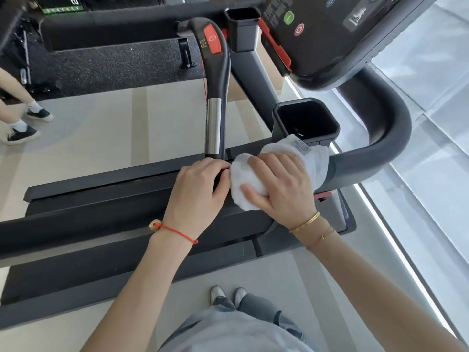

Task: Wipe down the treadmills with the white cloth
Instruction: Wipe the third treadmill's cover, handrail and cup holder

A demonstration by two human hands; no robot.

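White cloth point(245, 185) wrapped on treadmill handrail point(375, 148), gripped by right hand point(280, 185). Left hand point(196, 193) at cloth's 9 o'clock, touching, fingers curled round rail.

My white cloth point(276, 158) is bunched and wrapped around the dark treadmill point(375, 138) handrail, just below the cup holder.

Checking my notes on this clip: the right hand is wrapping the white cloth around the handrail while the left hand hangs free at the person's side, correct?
Not quite. In the head view the left hand is not at the person's side; it grips the handrail right beside the white cloth. The right hand does wrap the cloth around the rail.
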